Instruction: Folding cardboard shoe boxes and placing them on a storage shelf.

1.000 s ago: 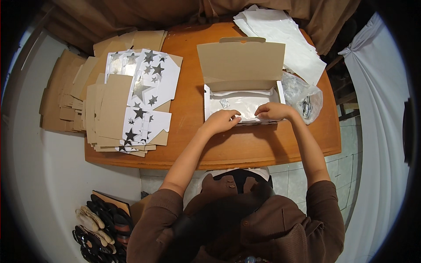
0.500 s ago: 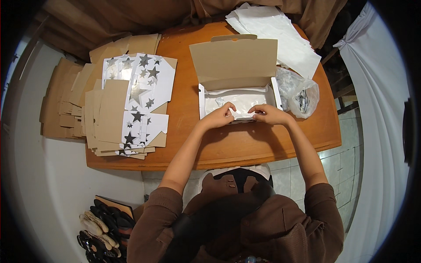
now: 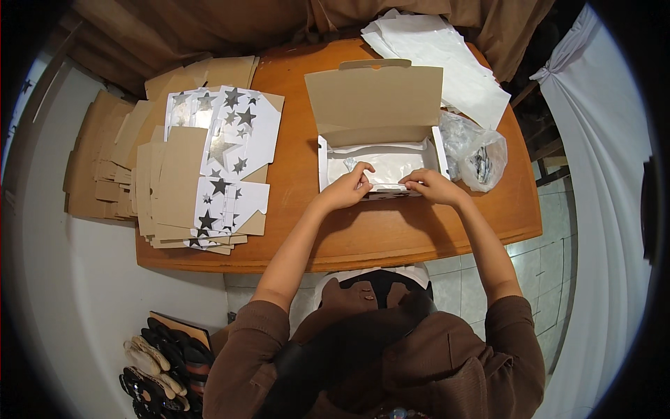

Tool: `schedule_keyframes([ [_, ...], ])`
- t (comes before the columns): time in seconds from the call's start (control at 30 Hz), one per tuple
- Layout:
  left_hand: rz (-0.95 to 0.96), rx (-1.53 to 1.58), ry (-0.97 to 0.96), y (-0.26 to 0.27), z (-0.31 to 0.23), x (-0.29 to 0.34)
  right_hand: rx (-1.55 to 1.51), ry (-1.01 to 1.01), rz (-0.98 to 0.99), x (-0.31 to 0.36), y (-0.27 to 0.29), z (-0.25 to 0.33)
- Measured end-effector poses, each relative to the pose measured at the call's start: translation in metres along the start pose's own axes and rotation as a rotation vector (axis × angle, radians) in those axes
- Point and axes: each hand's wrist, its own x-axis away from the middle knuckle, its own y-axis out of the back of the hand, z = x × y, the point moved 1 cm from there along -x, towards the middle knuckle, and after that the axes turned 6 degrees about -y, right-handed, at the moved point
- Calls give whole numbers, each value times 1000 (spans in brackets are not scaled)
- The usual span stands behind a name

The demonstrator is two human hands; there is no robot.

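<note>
In front of me stands a cardboard box [image 3: 373, 96] with its brown lid raised at the back. White paper [image 3: 391, 165] lines its inside, and a small silvery packet [image 3: 350, 164] lies on the paper at the left. My left hand [image 3: 349, 188] is closed at the box's near wall, left of the middle, thumb and fingers pinching its upper edge. My right hand [image 3: 431, 186] pinches the same edge further right, near the corner. Whether the fingertips also grip the lining paper is hard to make out.
Flat brown cardboard blanks [image 3: 178, 167], several printed with silver and dark stars, are piled on the left of the wooden table [image 3: 293, 241]. White paper sheets [image 3: 447, 59] lie at the back right. A clear plastic bag [image 3: 486, 157] with small packets rests beside the box. Shoes [image 3: 164, 370] sit at lower left.
My fingers have shifted slightly along the box's near edge, and more of that edge shows between them. The lid stays raised.
</note>
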Motion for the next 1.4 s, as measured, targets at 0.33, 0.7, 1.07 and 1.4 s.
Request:
schedule_keyframes([
  [0.33, -20, -25, 6, -2, 1, -2, 66, 88, -55, -2, -8, -5],
  [0.7, -25, -86, 7, -2, -1, 1, 425, 573, -649, 5, -50, 18],
  [1.07, -96, -89, -58, -2, 3, 1, 696, 566, -747, 13, -78, -5],
  [1.4, -387, -455, -335, 45, -41, -17, 601, 570, -948, -26, 19, 38],
])
